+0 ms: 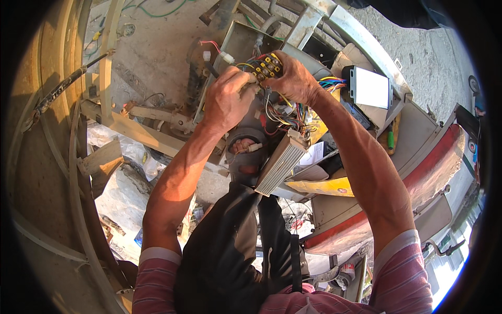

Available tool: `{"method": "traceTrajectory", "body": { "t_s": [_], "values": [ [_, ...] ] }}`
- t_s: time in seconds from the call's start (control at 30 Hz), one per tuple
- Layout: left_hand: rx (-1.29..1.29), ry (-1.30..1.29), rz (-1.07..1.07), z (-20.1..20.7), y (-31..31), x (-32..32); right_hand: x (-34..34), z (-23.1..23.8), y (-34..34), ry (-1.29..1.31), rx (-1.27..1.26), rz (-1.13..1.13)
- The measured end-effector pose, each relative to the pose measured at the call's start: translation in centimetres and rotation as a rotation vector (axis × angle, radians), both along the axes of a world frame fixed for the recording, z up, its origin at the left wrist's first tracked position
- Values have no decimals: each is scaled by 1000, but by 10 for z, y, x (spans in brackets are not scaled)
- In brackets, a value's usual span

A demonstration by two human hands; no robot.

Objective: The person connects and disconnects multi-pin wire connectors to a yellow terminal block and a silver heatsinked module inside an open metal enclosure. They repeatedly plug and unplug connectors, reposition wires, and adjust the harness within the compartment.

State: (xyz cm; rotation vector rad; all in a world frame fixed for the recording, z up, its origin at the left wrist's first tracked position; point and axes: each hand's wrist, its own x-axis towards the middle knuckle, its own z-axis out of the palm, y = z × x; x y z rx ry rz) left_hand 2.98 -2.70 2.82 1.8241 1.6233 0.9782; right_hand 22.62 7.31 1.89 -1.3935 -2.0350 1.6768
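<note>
FWIW the black/yellow terminal block (268, 67) is up btwn both hands, just beyond the tangle of coloured wires (299, 116). R hand (295, 78) has it gripped by the right end, thumb on the near side; L hand (227, 97) is pinched narrow at the left end, can't tell if that's on a wire or the block itself. IMO it's light n stiff, prob hard plastic, leads floppy n easily strained, so hold the body's ends.
</note>
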Motion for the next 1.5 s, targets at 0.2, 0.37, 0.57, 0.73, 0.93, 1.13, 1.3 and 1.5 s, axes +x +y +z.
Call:
{"method": "traceTrajectory", "body": {
  "t_s": [0.2, 0.37, 0.57, 0.73, 0.93, 1.13, 1.3, 1.5],
  "values": [
    [-19, -6, 36, -3, 1, 4, -1, 3, -2, 28, -33, -16],
    [21, -21, 14, -5, 0, 3, -1, 5, 0, -15, -44, -6],
    [-33, -12, 88, -5, -2, 4, -1, 4, -2, 34, -23, -22],
    [59, 19, 35, -7, 0, 4, -2, 3, -4, 63, 36, -47],
    [-10, -1, 81, -7, -2, 3, 0, 5, -2, 34, -14, -18],
    [8, -55, 83, -8, -3, 7, 0, 4, -1, 39, 7, -22],
    [-42, 27, 112, -8, -4, 7, 1, 6, 0, 26, -16, -23],
    [-23, -97, 132, -7, -4, 7, 1, 5, 0, 9, -20, -22]
  ]
}}
